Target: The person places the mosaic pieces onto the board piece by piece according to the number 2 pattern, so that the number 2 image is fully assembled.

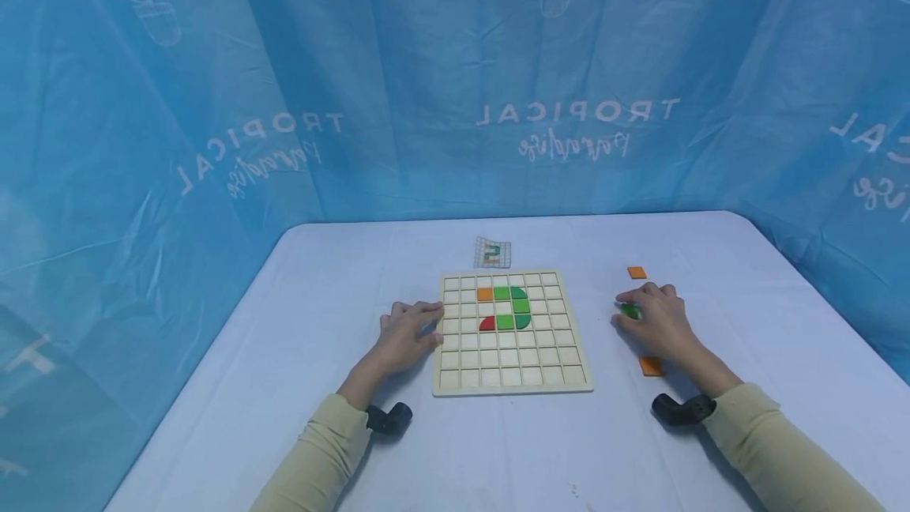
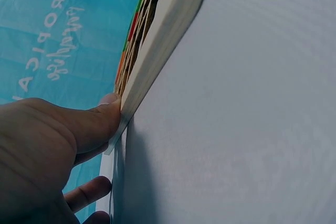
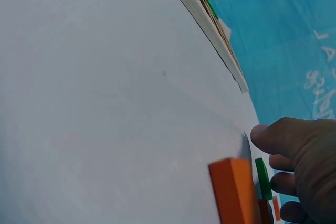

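Observation:
My left hand (image 1: 407, 336) touches the left edge of a pale wooden grid board (image 1: 508, 380), with the thumb at the rim in the left wrist view. On the board, an orange square tile (image 1: 485, 294), green square tiles (image 1: 505, 322), dark green rounded tiles (image 1: 518, 292) and a red rounded tile (image 1: 487, 324) form a hooked shape. To the right, my right hand (image 1: 657, 318) is over a green tile (image 1: 629, 310), its thumb and fingers spread around it. In the right wrist view the thumb stands apart from that green tile (image 3: 263, 179).
An orange tile (image 1: 637, 272) lies beyond my right hand, another orange tile (image 1: 650, 367) near its wrist. Behind the board is a small card (image 1: 493, 253) printed with a coloured grid pattern. A white cloth covers the table (image 1: 341, 259); blue curtains (image 1: 441, 62) surround it.

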Demonstrator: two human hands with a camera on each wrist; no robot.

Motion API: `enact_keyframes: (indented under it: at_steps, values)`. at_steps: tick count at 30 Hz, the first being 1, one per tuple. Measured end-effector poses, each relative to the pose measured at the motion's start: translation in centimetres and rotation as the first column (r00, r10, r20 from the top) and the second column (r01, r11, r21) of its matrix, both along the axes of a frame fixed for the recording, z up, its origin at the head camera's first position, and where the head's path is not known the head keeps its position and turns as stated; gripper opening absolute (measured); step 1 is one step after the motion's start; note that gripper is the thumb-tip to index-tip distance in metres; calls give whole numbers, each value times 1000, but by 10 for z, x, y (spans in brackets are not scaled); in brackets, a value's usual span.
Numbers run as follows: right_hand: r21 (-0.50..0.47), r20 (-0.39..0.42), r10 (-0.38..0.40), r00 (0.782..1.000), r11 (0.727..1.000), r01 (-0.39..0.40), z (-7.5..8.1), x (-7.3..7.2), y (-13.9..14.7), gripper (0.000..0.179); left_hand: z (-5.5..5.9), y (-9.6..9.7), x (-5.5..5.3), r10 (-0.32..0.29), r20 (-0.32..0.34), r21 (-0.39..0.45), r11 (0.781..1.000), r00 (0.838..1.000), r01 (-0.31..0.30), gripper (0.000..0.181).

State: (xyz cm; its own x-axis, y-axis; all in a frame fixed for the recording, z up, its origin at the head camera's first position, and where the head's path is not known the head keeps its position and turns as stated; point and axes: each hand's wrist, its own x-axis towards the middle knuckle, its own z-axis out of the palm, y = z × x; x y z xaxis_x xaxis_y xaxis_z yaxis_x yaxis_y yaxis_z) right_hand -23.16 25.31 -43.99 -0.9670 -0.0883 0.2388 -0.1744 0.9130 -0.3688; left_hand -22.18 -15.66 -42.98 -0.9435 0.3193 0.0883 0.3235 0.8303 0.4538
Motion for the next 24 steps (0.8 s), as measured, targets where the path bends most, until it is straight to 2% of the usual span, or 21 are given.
enact_keyframes:
  at_steps: [7,24]
  values:
    - [5,-2,-15,1000,1000,15,-3,-2,9,39,0,0,0,5,-1,6,1000,1000,-5,49]
    - [-21,2,11,1000,1000,-11,-6,-1,15,33,0,1,1,6,-1,0,1000,1000,-6,49]
